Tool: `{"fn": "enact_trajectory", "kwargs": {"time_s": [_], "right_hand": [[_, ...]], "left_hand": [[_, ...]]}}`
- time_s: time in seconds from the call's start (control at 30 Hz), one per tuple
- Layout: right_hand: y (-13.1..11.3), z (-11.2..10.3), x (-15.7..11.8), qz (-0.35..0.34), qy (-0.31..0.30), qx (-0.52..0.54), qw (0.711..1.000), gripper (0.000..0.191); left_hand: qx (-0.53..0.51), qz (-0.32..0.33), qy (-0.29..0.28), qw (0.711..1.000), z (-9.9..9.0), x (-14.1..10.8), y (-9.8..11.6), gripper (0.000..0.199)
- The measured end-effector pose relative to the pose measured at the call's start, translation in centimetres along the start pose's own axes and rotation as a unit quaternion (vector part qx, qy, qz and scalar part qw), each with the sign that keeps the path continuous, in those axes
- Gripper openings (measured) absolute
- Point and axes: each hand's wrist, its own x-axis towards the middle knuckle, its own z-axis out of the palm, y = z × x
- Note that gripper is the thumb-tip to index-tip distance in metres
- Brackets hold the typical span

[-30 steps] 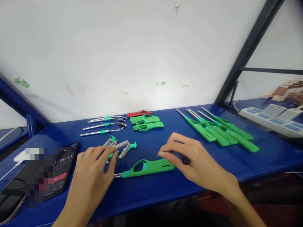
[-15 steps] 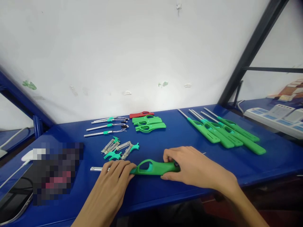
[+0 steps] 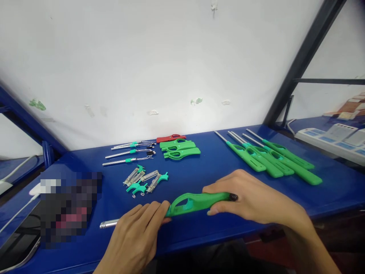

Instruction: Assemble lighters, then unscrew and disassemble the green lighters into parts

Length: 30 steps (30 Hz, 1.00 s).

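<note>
A green stick lighter [image 3: 199, 203] lies lengthwise across both hands, slightly tilted, its metal tube pointing left. My left hand [image 3: 137, 232] is wrapped over its front, where the tube joins the handle; the tube's tip sticks out past my fingers. At the handle's rear, my right hand [image 3: 251, 196] grips between thumb and fingers, and a small black piece [image 3: 233, 196] shows at that end by my palm. Behind my left hand lie several clear fuel tanks [image 3: 149, 176] and teal triggers [image 3: 138, 188].
At the back left are metal tubes with wires [image 3: 116, 155]. Green handle shells [image 3: 185, 153] and a red one [image 3: 171, 138] lie by the wall. Several lighters [image 3: 258, 160] rest at the right. A phone [image 3: 21, 236] lies at the left of the blue table [image 3: 194, 243].
The lighter has come nearer and its rear end has lifted, with the handle rolled a little. My right hand has moved right with it; more of the handle shows.
</note>
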Motion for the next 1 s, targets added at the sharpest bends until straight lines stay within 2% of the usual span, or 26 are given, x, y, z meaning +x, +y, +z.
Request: {"fn": "enact_trajectory", "kwargs": {"time_s": [0.13, 0.37, 0.53, 0.73, 0.83, 0.93, 1.0], "right_hand": [[-0.3, 0.6, 0.0, -0.014, 0.023, -0.024, 0.999, 0.030], [-1.5, 0.4, -0.3, -0.026, 0.033, -0.049, 0.998, 0.022], [-1.8, 0.1, -0.6, -0.052, 0.035, -0.037, 0.997, 0.020], [-2.0, 0.3, -1.0, -0.119, 0.079, -0.069, 0.987, 0.023], [-2.3, 0.5, -1.3, -0.147, 0.105, -0.120, 0.976, 0.025], [-2.5, 0.6, -1.6, -0.168, 0.123, -0.150, 0.967, 0.031], [-2.7, 0.8, -1.6, -0.177, 0.135, -0.170, 0.960, 0.035]], "left_hand": [[-0.017, -0.016, -0.021, 1.000, 0.0, 0.5, -0.1, 0.033], [-0.054, -0.057, -0.100, 0.992, -0.6, 1.0, 1.0, 0.024], [-0.029, -0.055, -0.113, 0.992, -0.5, 1.3, 2.2, 0.042], [-0.027, -0.050, -0.115, 0.992, -1.2, 0.1, 2.4, 0.047], [-0.058, -0.055, -0.128, 0.989, -1.9, -0.6, 2.0, 0.048], [-0.100, -0.070, -0.163, 0.979, -2.5, -1.2, 1.7, 0.046], [-0.128, -0.084, -0.154, 0.976, -2.7, -1.7, 1.6, 0.044]]}}
